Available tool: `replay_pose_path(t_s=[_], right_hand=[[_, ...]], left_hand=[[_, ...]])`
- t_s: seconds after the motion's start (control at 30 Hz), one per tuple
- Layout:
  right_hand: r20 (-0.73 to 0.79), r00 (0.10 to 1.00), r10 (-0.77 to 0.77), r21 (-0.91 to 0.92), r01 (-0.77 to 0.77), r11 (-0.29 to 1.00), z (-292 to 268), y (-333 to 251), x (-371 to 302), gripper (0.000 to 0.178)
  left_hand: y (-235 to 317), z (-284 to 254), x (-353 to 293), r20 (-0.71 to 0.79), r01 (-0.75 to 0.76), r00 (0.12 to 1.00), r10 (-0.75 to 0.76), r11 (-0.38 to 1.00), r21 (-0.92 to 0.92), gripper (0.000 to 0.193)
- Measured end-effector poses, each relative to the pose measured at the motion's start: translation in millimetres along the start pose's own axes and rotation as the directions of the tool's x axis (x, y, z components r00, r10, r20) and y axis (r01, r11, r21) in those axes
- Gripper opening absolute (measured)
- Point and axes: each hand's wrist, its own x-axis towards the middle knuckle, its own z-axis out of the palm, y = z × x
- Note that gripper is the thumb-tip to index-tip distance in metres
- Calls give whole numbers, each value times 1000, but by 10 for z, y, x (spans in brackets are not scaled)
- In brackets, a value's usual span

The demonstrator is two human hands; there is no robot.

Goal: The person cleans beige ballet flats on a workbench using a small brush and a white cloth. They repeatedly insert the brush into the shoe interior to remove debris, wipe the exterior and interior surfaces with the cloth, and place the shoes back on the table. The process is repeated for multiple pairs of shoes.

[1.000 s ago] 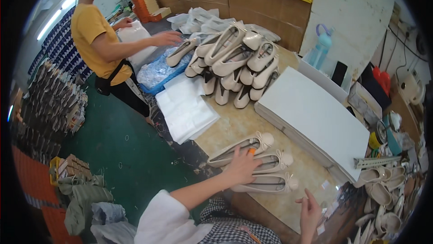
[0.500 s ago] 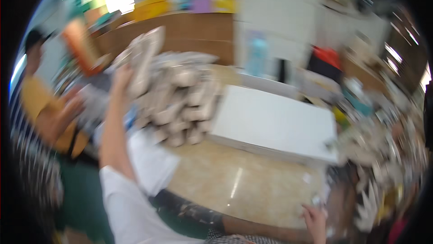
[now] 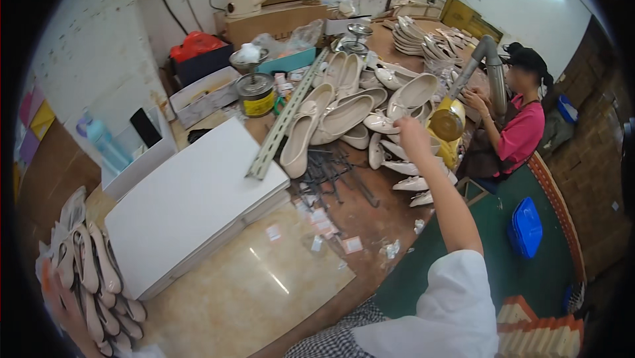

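Note:
My right hand (image 3: 413, 138) reaches into a heap of beige ballet flats (image 3: 344, 118) on the far part of the table. Its fingers close on the end of one glossy ballet flat (image 3: 381, 122), which still lies among the others. At the far left, my left hand (image 3: 61, 302) is beside a stack of paired flats (image 3: 92, 259); clear plastic shows along the stack's edge. That hand is smeared and close to the picture's rim, so its fingers cannot be made out.
A white box lid (image 3: 192, 206) lies between my hands. Near the heap are a slotted metal strip (image 3: 288, 116), thin dark rods (image 3: 337, 173) and small paper labels (image 3: 321, 221). A ducted lamp-like pipe (image 3: 476, 63) stands before a co-worker in pink (image 3: 522, 126). Blue baskets (image 3: 526, 227) sit lower right.
The view has swung to the right. My right hand has gone from the table's near edge to the shoe heap. My left hand, earlier raised with a bagged pair over the stack, is now lower beside it.

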Motion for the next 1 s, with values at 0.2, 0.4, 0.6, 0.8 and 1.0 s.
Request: replay_pose_path(t_s=[0.2, 0.4, 0.6, 0.8, 1.0], right_hand=[[554, 830, 63, -73, -26, 997, 496, 1724, -136, 26], [378, 919, -109, 223, 24, 975, 539, 1522, -274, 36], [-43, 990, -131, 90, 135, 987, 225, 1048, -36, 41], [0, 936, -351, -367, 326, 871, 404, 997, 454, 26], [142, 855, -498, -18, 505, 863, -130, 517, 586, 17]], left_hand=[[1968, 1541, -865, 599, -771, 443, 667, 624, -124, 38], [2448, 3517, -1013, 564, -624, 531, 632, 743, -244, 52], [2777, 4405, -1025, 686, -663, 501, 528, 744, -88, 45], [3009, 3762, -1066, 433, -487, 613, 661, 748, -451, 28], [2286, 1871, -1586, 355, -575, 673, 649, 761, -300, 27]])
